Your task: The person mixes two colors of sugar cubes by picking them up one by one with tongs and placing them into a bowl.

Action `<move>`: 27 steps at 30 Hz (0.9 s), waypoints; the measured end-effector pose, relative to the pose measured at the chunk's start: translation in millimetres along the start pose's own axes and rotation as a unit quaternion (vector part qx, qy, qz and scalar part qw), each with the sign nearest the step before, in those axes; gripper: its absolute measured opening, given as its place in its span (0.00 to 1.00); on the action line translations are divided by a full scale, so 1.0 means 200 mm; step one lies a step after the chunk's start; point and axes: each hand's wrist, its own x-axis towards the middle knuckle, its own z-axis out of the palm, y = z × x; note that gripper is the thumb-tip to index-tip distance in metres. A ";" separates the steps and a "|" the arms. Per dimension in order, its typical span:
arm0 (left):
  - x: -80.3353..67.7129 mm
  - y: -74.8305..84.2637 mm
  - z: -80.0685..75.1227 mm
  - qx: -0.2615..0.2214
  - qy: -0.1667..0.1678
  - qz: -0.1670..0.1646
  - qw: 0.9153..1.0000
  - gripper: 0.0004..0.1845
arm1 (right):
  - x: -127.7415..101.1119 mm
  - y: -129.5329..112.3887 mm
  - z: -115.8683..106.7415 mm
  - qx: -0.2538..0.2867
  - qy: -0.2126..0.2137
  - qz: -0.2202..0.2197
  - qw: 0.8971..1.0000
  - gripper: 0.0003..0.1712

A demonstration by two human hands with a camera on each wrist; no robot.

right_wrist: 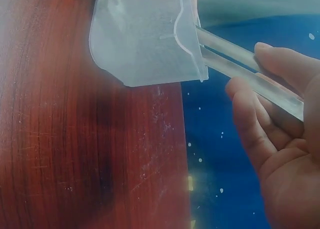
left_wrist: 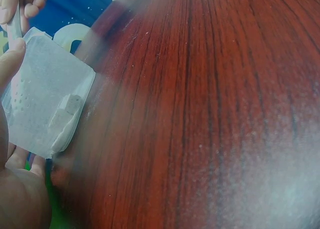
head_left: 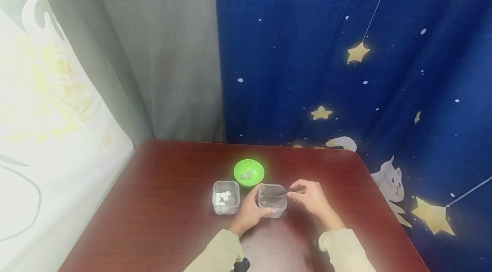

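My left hand [head_left: 250, 211] grips a clear plastic container [head_left: 277, 211] from its left side, thumb along the near wall. Through the wall, the left wrist view shows a few small greyish blocks [left_wrist: 66, 110] in one corner. Between thumb and fingers my right hand [head_left: 313, 197] holds a pair of tweezers [right_wrist: 250, 76], whose two arms reach over the rim into this container. Their tips are too blurred to tell whether they pinch a block. Just behind the left hand stands a green bowl [head_left: 259, 172] with a few greyish blocks [head_left: 245, 176] inside.
Left of the left hand, a second clear container [head_left: 215, 203] holds several white pieces [head_left: 222, 197]. Everything stands on a dark red wood-grain table [head_left: 173, 203]. A grey curtain [head_left: 173, 71] and a blue starry curtain [head_left: 284, 71] hang beyond its far edge.
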 end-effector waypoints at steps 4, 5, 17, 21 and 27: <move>0.00 0.00 0.00 -0.004 -0.001 0.000 1.000 0.49 | 0.00 0.00 -0.02 0.016 0.007 0.003 1.000 0.11; 0.00 0.00 0.00 -0.006 0.000 0.001 1.000 0.49 | 0.00 0.00 -0.02 0.020 0.010 0.002 1.000 0.11; 0.00 0.01 0.00 -0.022 -0.007 -0.004 1.000 0.49 | 0.00 -0.01 -0.10 0.064 0.043 -0.009 0.997 0.09; 0.00 0.01 0.00 -0.026 -0.002 -0.009 1.000 0.50 | 0.01 -0.04 -0.13 0.079 0.050 -0.013 0.996 0.09; 0.00 0.01 0.00 -0.030 0.000 -0.008 1.000 0.50 | 0.02 -0.06 -0.15 0.090 0.059 -0.012 0.994 0.10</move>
